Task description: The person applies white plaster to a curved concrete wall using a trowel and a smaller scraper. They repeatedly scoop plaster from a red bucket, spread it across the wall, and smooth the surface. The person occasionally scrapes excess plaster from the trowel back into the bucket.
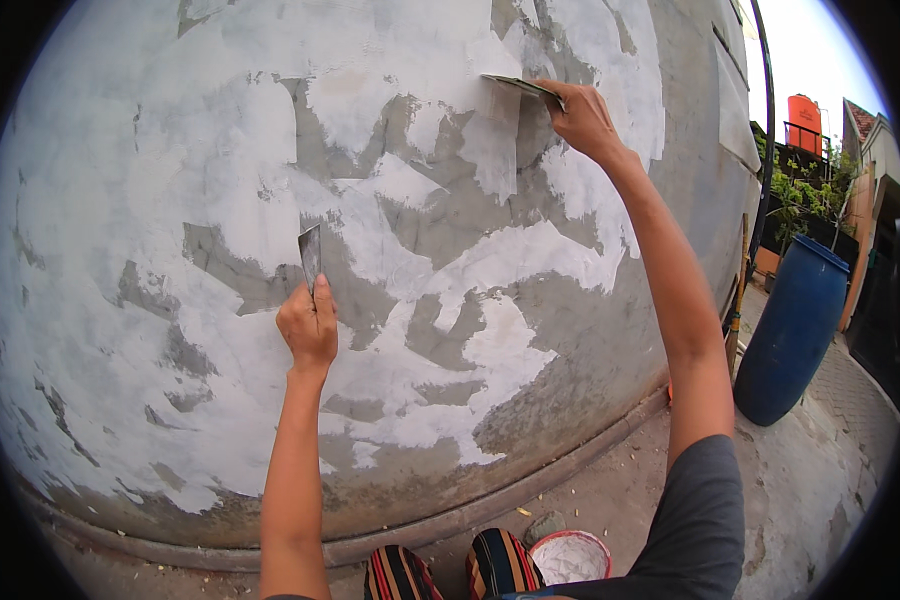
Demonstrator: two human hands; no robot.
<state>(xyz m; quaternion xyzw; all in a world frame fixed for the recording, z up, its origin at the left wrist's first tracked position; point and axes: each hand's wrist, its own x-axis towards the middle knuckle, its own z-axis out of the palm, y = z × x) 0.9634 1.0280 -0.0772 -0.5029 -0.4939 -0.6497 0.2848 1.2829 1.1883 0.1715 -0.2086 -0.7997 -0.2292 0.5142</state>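
Observation:
My left hand (308, 320) is closed on a metal putty knife (310, 250), its blade pointing up in front of the patchily coated grey wall (230, 140). Higher and to the right, my right hand (580, 120) grips a wider metal scraper (515, 84), whose edge is at a white area of the coating near the top of the wall. Irregular white filler patches cover much of the wall, with grey cement showing between them. Below, a bucket of white paste (571, 560) with a red rim stands by my knees.
A tall blue plastic barrel (790, 330) stands at the right beside a dark pipe and poles. A paved lane runs past it. Farther off are plants (790, 200), an orange tank (804, 122) and a roofed building. A low ledge (430, 510) follows the wall's foot along the concrete ground.

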